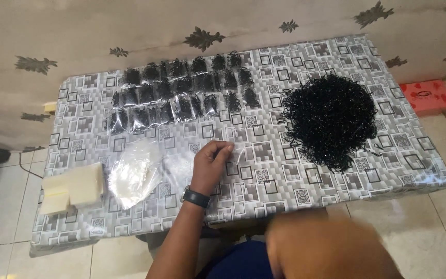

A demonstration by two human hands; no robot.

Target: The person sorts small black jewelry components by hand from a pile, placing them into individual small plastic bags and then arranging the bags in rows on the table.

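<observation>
Left hand point(210, 161): your fingertips pinch a small clear plastic sleeve point(236, 153) — it lies on the grey patterned tablecloth point(264, 178), extending rightward.
Right hand point(326, 248): blurred, nearer you — finger state unreadable.
Heap: black elastic bands point(331, 121), right of sleeve.

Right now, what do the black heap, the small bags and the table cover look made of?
Black heap: thin glossy loops, probably rubber or elastic. Small bags: clear shiny plastic film that glints and shows black contents. Table cover: glossy patterned sheet, likely vinyl, judging by its sheen.
</observation>
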